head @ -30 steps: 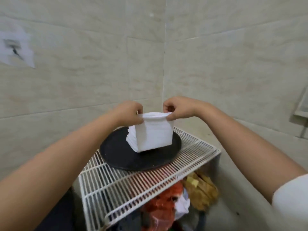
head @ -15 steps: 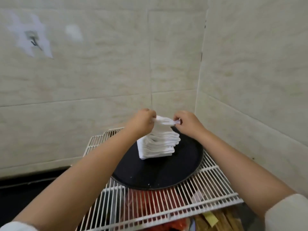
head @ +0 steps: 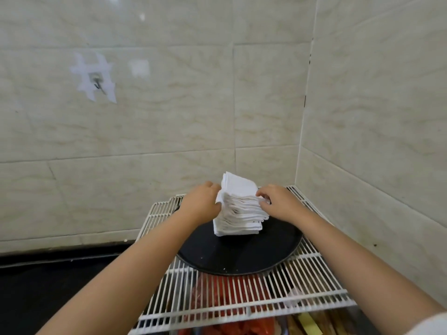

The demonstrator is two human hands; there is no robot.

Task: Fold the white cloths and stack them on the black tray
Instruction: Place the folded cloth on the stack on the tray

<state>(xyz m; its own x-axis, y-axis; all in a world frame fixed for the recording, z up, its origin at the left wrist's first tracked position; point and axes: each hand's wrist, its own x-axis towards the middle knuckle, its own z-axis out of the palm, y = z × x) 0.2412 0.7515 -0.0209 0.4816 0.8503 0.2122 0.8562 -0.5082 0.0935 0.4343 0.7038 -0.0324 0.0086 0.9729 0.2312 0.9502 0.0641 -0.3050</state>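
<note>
both hands, left hand [head: 202, 204] and right hand [head: 278, 201], pinch the top white cloth [head: 238, 187] onto the stack [head: 239, 217] on the black tray [head: 242, 252]. placing step; next, release and square the leaning stack.

We cannot see our left hand's [head: 202, 204] fingertips behind the cloth stack [head: 239, 211]; red and yellow items [head: 229, 293] below both grips stay blurred.

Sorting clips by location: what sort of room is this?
Probably a kitchen or utility corner: glossy tiled walls, a white wire rack bearing the black tray, and an adhesive wall hook.
</note>
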